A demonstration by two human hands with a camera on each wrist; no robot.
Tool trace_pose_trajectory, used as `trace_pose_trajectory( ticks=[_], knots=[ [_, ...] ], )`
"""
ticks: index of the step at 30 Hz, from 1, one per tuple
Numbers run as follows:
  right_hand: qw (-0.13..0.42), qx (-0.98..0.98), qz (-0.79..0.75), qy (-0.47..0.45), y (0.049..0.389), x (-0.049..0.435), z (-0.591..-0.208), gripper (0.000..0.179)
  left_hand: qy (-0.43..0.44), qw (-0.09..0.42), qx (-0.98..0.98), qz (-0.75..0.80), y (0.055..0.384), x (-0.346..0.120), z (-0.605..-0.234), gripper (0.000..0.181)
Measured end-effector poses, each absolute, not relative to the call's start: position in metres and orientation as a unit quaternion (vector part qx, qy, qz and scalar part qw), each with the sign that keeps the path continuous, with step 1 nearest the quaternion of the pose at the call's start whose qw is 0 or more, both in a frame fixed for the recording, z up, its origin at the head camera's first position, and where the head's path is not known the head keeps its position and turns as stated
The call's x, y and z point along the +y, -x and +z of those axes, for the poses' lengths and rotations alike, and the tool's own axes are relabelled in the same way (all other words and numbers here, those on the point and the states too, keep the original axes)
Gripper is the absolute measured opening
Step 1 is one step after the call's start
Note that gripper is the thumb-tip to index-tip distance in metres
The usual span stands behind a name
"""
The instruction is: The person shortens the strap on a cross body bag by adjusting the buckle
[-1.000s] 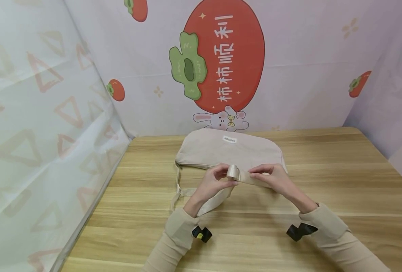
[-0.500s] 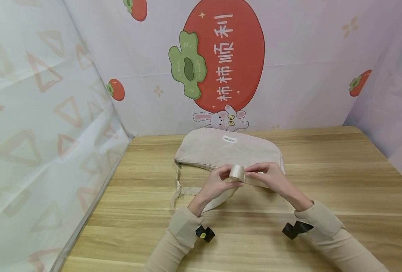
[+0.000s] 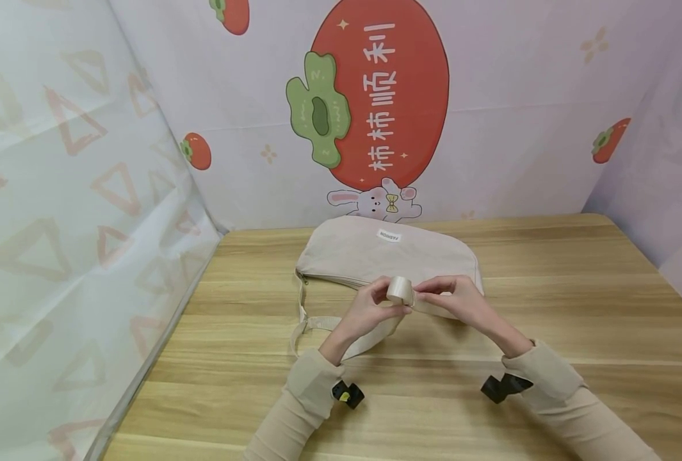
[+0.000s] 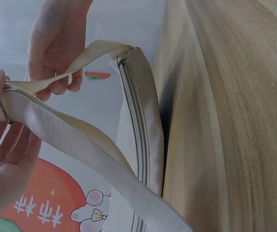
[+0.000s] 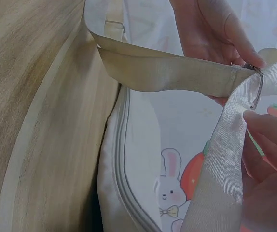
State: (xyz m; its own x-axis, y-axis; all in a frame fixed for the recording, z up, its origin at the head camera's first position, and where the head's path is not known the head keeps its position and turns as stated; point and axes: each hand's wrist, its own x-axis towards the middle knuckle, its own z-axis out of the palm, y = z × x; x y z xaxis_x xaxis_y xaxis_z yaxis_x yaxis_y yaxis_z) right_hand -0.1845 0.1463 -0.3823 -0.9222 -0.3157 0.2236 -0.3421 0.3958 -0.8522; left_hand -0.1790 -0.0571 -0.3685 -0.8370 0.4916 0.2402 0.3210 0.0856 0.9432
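A beige fabric shoulder bag [image 3: 346, 246] with a white label lies at the far side of the table. Its webbing strap [image 4: 88, 140] is raised above the table between both hands. My left hand [image 3: 369, 310] pinches the strap beside a metal slide buckle [image 5: 260, 89], where the webbing bulges in a small loop [image 3: 399, 289]. On the other side of the buckle, my right hand [image 3: 457, 298] pinches the strap between thumb and fingers. In the right wrist view the left thumb is right at the buckle's top end.
The bag's zipper [image 5: 120, 159] runs along its near edge. More strap [image 3: 298, 333] trails on the wooden table [image 3: 231, 384] at the left. A printed cloth backdrop [image 3: 508, 153] stands behind the table, with a cloth side wall [image 3: 75, 256] on the left.
Over the last second my hands have come closer together, the left shifting right and the right slightly left. The small strap loop has moved right with the left hand. The bag has barely moved.
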Motion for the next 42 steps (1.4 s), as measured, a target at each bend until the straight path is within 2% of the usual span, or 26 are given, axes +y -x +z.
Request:
trace_pose_trajectory(
  ticks=[18, 24, 37, 42],
  knots=[
    [0.022, -0.847, 0.490, -0.207, 0.188, 0.161, -0.388, 0.017, -0.273, 0.055, 0.728, 0.626, 0.180, -0.062, -0.367, 0.035],
    [0.025, -0.841, 0.500, -0.207, 0.188, 0.159, -0.387, 0.016, -0.275, 0.053, 0.717, 0.638, 0.190, -0.062, -0.385, 0.037],
    [0.011, -0.836, 0.512, -0.199, 0.186, 0.154, -0.378, 0.019, -0.280, 0.073, 0.731, 0.618, 0.194, -0.060, -0.394, 0.041],
    [0.006, -0.830, 0.524, -0.191, 0.184, 0.149, -0.374, 0.020, -0.278, 0.076, 0.736, 0.612, 0.189, -0.059, -0.388, 0.041]
  ],
)
